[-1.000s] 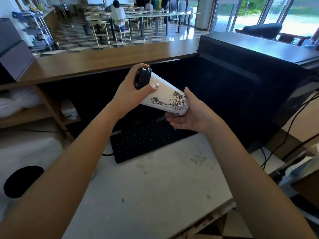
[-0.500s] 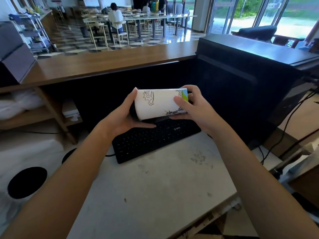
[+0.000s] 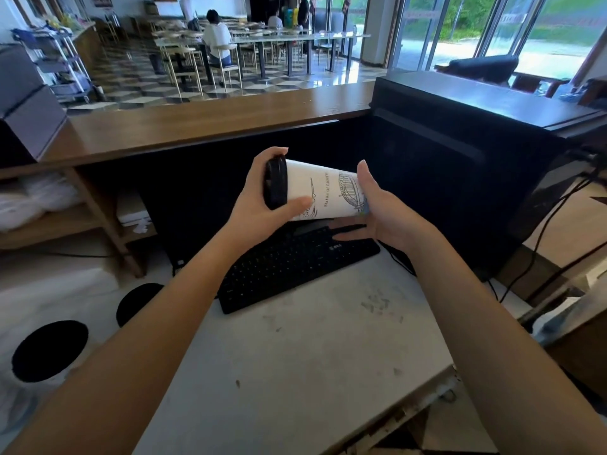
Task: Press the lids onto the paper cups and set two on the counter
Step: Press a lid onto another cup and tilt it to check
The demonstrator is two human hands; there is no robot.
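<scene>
A: Cup (image 3: 323,192) and lid (image 3: 275,183) are seen at the centre, held on their side in mid-air above the keyboard (image 3: 295,262). What is found at 9 o'clock?

B: 2 round black holes (image 3: 49,351) are cut into a white surface at about 8 o'clock, and wooden shelves (image 3: 65,221) are set above them. The brown counter (image 3: 203,121) is stretched across from 10 to 12 o'clock, with no cup standing on it.

A: How is the cup gripped?

B: The lid end, turned toward 9 o'clock, is clasped by the left hand (image 3: 259,205): fingers are curled over the black lid and the thumb is laid on the white wall. The narrow base, pointed toward 3 o'clock, is propped against the right hand (image 3: 377,208), whose palm is spread flat and whose fingers are not closed round it.

A: And further right?

B: A large black cabinet (image 3: 460,165) is placed at 2 o'clock, and cables (image 3: 542,244) are hung beside it at 3 o'clock. The grey worktop (image 3: 312,356) is spread below, at 6 o'clock.
</scene>
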